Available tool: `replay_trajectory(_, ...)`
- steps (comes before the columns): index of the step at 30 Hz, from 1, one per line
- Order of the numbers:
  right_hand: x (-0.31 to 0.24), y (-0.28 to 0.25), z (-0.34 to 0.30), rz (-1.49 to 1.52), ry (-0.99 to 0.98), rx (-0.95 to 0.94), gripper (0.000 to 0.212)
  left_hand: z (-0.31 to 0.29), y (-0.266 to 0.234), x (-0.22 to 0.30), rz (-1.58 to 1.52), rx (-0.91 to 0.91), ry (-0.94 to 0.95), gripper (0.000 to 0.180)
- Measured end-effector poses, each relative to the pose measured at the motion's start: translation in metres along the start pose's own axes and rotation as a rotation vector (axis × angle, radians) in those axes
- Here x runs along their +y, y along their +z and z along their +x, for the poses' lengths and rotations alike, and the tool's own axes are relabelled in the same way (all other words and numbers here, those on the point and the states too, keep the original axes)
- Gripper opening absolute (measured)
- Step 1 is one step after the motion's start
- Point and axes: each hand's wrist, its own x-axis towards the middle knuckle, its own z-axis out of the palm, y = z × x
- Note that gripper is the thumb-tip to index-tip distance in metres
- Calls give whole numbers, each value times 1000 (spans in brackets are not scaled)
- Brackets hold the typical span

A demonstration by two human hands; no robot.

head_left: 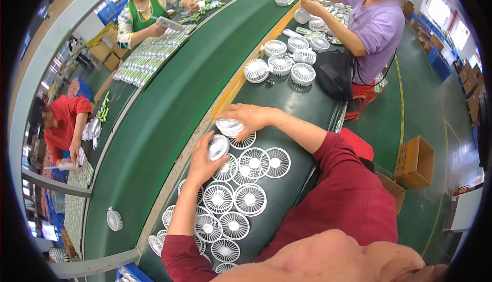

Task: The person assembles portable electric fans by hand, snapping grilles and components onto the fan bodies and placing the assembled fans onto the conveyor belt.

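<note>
My left hand [202, 164] is wrapped round a small white fan head [219, 148], gripping it by its rim. Just beyond it, my right hand [251, 118] arches over a second white fan head [229, 126], with thumb and fingers at its sides. The two heads are close together near the belt-side edge of the dark green table. Below and around my hands lie many loose round white fan grilles [250, 199], flat and partly overlapping. One grille [246, 141] is partly hidden under my right hand.
A green conveyor belt [154, 128] runs along my left, with one white fan [115, 219] on it. Several finished-looking fan heads [280, 64] and a black bag [334, 74] are farther up the table. A co-worker in purple [376, 21] sits there; two others work across the belt.
</note>
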Motion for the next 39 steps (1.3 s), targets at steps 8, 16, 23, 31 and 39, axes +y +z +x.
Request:
replay_trajectory(8,30,-27,-35,305,92,-22,76,12,27,50,22,-124,71,97)
replay_trajectory(16,49,-36,-51,430,7,51,47,12,32,47,-54,25,49,76)
replay_trajectory(23,73,-34,-54,585,119,354,38,29,64,62,134,-87,-9,68)
replay_trajectory(31,80,-23,-41,816,178,649,30,35,65,71,68,-122,95,65)
replay_trajectory(39,65,-24,-41,848,205,709,30,0,10,34,8,121,33,54)
